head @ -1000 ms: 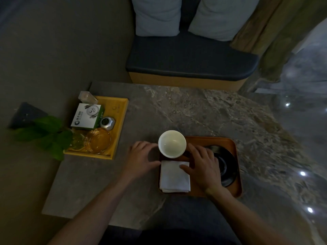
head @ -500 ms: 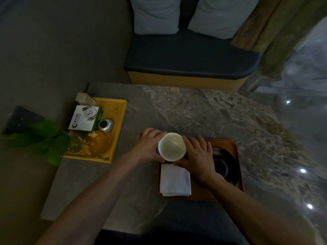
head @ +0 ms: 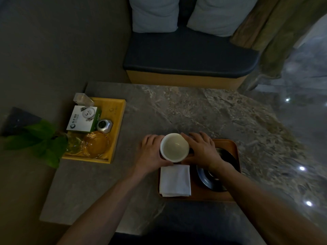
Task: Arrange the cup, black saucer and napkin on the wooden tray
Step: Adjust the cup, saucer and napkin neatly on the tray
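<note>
A white cup [head: 174, 146] stands at the far left corner of the brown wooden tray [head: 233, 149]. My left hand [head: 152, 152] wraps its left side and my right hand [head: 200, 149] cups its right side, so both hands hold it. A folded white napkin [head: 174, 180] lies on the tray's left half, just in front of the cup. The black saucer [head: 207, 177] sits on the tray's right half, partly hidden under my right wrist and forearm.
A yellow tray [head: 118, 117] at the table's left holds a white and green box, a small silver jar, amber glass dishes and a clear block. Green leaves [head: 40, 138] hang over its left side. A cushioned bench [head: 187, 57] stands beyond the marble table [head: 194, 110].
My left hand moved from the table beside the napkin up to the cup's left side. My right hand left the napkin's edge and closed around the cup's right side.
</note>
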Action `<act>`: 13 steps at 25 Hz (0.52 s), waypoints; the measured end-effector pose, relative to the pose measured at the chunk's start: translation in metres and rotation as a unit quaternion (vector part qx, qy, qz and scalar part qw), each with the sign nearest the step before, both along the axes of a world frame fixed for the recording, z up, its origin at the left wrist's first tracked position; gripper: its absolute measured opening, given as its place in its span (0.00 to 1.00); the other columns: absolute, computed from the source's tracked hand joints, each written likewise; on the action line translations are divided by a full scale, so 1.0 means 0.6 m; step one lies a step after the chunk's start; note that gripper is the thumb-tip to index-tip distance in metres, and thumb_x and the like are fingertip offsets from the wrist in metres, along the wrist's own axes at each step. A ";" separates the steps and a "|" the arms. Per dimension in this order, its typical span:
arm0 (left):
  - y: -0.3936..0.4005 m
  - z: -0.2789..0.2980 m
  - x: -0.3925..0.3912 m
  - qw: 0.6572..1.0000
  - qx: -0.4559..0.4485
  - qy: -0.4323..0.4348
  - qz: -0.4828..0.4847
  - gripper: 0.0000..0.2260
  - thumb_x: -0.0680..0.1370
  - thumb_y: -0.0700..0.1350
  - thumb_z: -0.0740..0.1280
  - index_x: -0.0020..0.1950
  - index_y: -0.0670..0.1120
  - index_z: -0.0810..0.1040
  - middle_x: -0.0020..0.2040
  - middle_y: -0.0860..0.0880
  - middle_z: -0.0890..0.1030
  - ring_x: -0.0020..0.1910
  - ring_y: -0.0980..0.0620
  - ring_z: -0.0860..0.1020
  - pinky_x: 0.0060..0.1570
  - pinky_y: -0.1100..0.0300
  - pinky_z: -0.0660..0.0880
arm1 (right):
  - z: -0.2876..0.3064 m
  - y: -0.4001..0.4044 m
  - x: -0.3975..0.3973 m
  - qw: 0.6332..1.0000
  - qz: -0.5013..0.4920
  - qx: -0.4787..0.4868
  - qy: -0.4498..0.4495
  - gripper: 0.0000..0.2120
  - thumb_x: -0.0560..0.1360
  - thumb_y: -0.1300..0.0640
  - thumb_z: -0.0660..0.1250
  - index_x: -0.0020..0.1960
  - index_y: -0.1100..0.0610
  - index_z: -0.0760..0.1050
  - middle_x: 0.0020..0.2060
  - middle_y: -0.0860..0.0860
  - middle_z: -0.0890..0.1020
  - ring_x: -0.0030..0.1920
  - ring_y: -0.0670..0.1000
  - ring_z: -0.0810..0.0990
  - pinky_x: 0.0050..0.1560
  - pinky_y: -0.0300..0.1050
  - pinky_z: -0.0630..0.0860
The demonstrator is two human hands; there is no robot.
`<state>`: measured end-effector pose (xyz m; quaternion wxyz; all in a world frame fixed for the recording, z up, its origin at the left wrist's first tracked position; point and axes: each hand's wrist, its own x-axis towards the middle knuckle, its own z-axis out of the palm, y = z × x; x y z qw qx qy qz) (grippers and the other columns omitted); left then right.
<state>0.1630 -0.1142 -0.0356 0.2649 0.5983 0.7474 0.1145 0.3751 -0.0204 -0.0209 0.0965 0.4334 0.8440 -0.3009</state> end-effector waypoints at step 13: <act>0.040 0.031 -0.011 0.992 -0.079 -0.003 -0.097 0.50 0.62 0.57 0.79 0.76 0.55 0.54 0.73 0.51 0.60 0.72 0.48 0.51 0.70 0.42 0.59 | 0.006 -0.011 0.044 0.991 -0.070 0.088 0.078 0.12 0.74 0.53 0.69 0.57 0.44 0.79 0.54 0.43 0.83 0.55 0.50 0.79 0.54 0.54 0.76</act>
